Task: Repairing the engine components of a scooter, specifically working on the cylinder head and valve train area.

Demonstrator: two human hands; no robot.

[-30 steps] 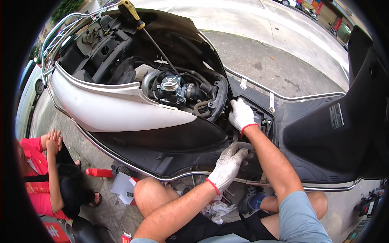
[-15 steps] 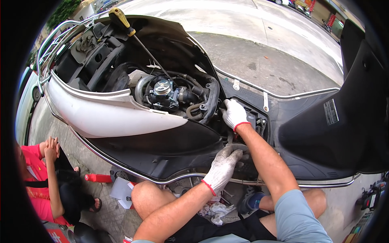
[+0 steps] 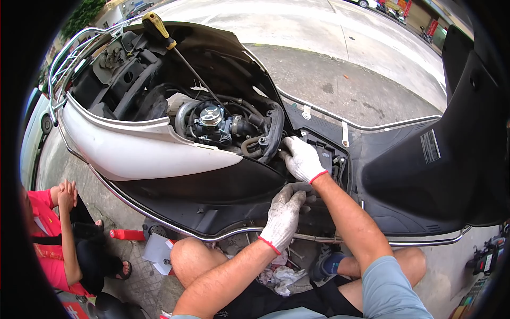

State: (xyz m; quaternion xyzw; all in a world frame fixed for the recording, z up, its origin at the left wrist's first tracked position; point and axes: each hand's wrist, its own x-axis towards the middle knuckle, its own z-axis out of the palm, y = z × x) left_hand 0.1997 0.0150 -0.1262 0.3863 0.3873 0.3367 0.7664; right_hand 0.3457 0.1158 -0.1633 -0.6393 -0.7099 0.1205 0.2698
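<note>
My right hand (image 3: 303, 158), in a white knit glove with a red cuff, reaches into the opening beside the scooter's battery (image 3: 323, 154). Its fingers are bent together at the frame's edge; whatever they grip is hidden. Lower down, my left hand (image 3: 284, 211), in a soiled white glove, rests by the side of the dark footboard (image 3: 393, 215). The fingers there are apart and loosely bent, with nothing visible in them. Left of both hands lies the exposed carburetor (image 3: 212, 117) with its shiny round top. A screwdriver (image 3: 155, 25) with a yellow and black handle leans into the engine bay.
White bodywork (image 3: 143, 146) and a chrome side rail (image 3: 255, 229) border the scooter. A person (image 3: 58, 239) in pink sits at the left with hands clasped. Crumpled rags (image 3: 287, 276) and tools lie below, near a red box (image 3: 127, 234).
My right hand has shifted left toward the engine bay, uncovering more of the battery. My left hand has moved slightly left. The view has shifted a little.
</note>
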